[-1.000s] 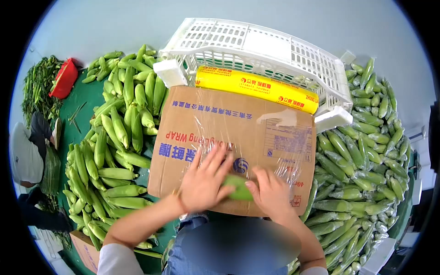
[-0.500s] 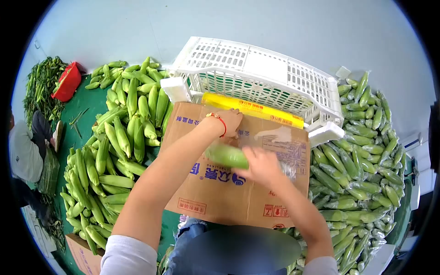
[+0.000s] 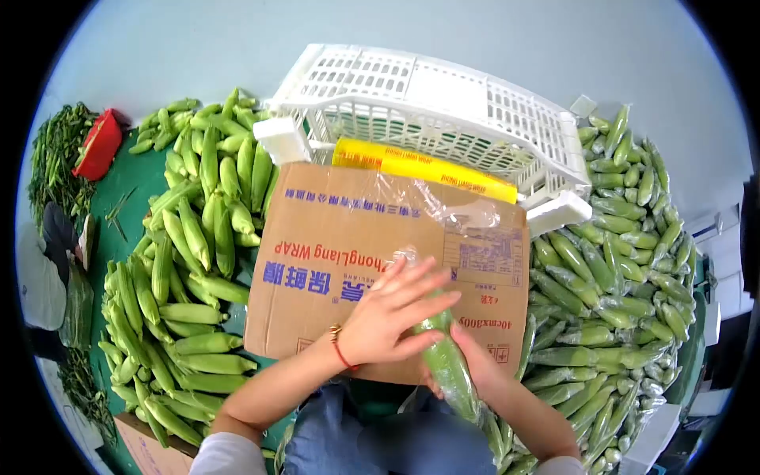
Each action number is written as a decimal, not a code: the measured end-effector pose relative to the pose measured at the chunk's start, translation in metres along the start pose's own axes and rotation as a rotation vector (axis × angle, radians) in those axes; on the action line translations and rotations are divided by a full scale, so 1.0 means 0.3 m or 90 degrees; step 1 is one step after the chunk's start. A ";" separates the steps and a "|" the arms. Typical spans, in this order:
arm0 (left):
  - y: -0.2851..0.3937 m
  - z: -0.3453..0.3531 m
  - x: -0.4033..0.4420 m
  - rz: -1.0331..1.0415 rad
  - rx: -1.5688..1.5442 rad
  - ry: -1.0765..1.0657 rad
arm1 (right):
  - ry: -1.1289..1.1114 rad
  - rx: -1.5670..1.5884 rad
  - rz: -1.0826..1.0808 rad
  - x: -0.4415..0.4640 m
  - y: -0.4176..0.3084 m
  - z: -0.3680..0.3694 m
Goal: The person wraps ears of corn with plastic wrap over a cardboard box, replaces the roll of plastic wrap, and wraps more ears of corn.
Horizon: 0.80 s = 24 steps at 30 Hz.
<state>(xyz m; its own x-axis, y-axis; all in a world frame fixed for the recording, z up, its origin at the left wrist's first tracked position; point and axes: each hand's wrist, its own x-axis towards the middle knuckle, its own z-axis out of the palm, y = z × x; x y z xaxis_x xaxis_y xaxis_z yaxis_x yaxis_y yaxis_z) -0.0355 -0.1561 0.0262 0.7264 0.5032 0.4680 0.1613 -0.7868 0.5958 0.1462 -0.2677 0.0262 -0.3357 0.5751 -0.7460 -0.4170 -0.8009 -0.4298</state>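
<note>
A green ear of corn (image 3: 450,370) in clear film slants over the near edge of a brown cardboard box. My right hand (image 3: 480,358) is closed round its right side, with the thumb along it and some fingers hidden beneath. Across the upper end of the ear lies my left hand (image 3: 396,310), fingers stretched out and slightly blurred; a red cord bracelet circles its wrist. Under both hands is the printed cardboard box (image 3: 317,237). Behind them, a roll of film in a yellow sleeve (image 3: 423,169) rests along the box's far edge, with loose film hanging from it.
A white plastic crate (image 3: 443,87) lies beyond the roll. Unwrapped corn (image 3: 190,317) is heaped at left, film-wrapped corn (image 3: 609,293) at right. Farther left are a red basin (image 3: 98,146), green trimmings (image 3: 59,158) and part of another person (image 3: 43,277).
Both hands have moved from near the roll towards my body. The ear, formerly lying crosswise in my right hand, now points towards me, and my left hand has come onto it.
</note>
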 end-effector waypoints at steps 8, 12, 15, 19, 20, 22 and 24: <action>-0.060 -0.001 0.032 -0.228 -1.184 0.317 | -0.505 0.308 0.038 0.128 0.043 0.129; -0.080 -0.020 -0.032 -0.551 -0.695 0.520 | 0.045 -0.425 -0.355 0.048 -0.020 0.059; -0.072 0.009 -0.107 -0.552 -0.656 0.547 | 0.347 -0.764 -0.717 -0.028 -0.063 0.036; 0.010 0.039 -0.169 -0.715 -0.760 0.243 | 0.140 -0.346 -0.989 -0.062 -0.111 -0.037; 0.044 0.023 -0.174 -0.730 -0.850 0.039 | -0.033 -0.134 -0.940 -0.030 -0.114 -0.022; 0.078 0.070 -0.244 -0.902 -0.942 -0.110 | -0.323 0.132 -0.805 -0.009 -0.132 -0.005; 0.124 0.061 -0.205 -0.779 -0.815 -0.013 | -0.241 0.140 -0.849 -0.027 -0.144 -0.005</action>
<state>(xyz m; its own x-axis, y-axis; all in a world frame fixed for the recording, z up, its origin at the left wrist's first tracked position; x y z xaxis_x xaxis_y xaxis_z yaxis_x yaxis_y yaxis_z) -0.0621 -0.2228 0.0077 0.6105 0.5219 -0.5957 0.0002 0.7521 0.6591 0.1682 -0.2380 0.0499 0.2227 0.9099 0.3500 -0.7083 0.3977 -0.5832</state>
